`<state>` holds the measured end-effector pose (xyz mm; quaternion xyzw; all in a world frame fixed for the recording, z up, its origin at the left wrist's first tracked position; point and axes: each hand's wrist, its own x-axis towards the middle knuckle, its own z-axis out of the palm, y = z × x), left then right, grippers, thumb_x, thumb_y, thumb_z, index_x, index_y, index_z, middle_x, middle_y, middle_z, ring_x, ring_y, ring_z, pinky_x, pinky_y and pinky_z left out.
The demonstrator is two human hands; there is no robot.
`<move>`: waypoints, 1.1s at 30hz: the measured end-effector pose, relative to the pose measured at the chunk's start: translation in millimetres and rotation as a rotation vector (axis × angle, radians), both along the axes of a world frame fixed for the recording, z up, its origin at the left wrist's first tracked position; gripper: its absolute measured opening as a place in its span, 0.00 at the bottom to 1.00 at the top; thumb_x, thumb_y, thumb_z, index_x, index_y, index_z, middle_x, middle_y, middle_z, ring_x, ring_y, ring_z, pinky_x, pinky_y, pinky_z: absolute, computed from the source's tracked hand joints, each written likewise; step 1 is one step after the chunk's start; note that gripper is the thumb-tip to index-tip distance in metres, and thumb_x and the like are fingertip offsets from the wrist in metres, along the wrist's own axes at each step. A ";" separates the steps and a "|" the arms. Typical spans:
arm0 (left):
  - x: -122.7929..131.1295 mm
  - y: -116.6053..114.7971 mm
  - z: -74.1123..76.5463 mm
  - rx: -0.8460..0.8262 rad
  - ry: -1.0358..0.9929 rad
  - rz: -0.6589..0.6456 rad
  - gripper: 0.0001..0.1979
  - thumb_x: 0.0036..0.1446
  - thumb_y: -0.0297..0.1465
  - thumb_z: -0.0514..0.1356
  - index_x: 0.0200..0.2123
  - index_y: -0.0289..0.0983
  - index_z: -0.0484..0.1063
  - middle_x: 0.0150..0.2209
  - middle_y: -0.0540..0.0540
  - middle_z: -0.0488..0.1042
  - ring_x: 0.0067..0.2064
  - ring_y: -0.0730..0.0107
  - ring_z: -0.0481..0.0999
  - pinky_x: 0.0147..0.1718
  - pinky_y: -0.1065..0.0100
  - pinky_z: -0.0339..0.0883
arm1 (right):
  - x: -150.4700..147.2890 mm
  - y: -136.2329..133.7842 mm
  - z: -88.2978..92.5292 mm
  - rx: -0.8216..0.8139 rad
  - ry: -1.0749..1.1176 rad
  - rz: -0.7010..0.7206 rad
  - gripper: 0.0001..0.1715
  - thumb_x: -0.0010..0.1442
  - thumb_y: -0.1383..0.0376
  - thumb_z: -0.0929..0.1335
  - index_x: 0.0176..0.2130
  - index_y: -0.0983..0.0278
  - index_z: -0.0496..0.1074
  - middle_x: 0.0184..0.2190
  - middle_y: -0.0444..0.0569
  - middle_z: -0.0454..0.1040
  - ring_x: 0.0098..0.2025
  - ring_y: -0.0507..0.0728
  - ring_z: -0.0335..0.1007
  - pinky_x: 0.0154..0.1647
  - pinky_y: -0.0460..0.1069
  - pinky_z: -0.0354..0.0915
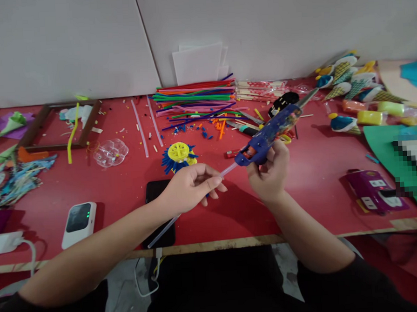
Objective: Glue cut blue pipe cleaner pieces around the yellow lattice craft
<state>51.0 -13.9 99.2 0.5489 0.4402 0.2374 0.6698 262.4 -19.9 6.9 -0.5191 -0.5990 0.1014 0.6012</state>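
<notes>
My right hand (270,171) is wrapped round the handle of a blue hot glue gun (272,134), whose nozzle end points up and to the right. A long translucent glue stick (163,232) runs from the gun's rear end down to the left. My left hand (192,187) pinches this stick between thumb and fingers, close to the gun. Just behind my left hand lies a yellow wheel-like piece (179,152) with blue pipe-cleaner bits round it. A black phone (154,192) lies partly under my left wrist.
Bundled pipe cleaners (194,96) lie at the back. Two more glue sticks (140,129) rest left of them, near a clear flower-shaped tray (111,153) and a brown frame (56,146). A white device (79,224) sits at left, a purple box (374,191) at right. Scissors (245,128) lie behind the gun.
</notes>
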 end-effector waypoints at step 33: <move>-98.9 24.7 -57.2 0.887 0.297 0.368 0.51 0.41 0.39 0.75 0.63 0.44 0.51 0.69 0.31 0.55 0.71 0.42 0.56 0.67 0.38 0.54 | 47.7 39.1 39.3 -0.505 0.724 0.471 0.13 0.51 0.53 0.69 0.34 0.56 0.67 0.15 0.33 0.47 0.16 0.51 0.48 0.20 0.50 0.56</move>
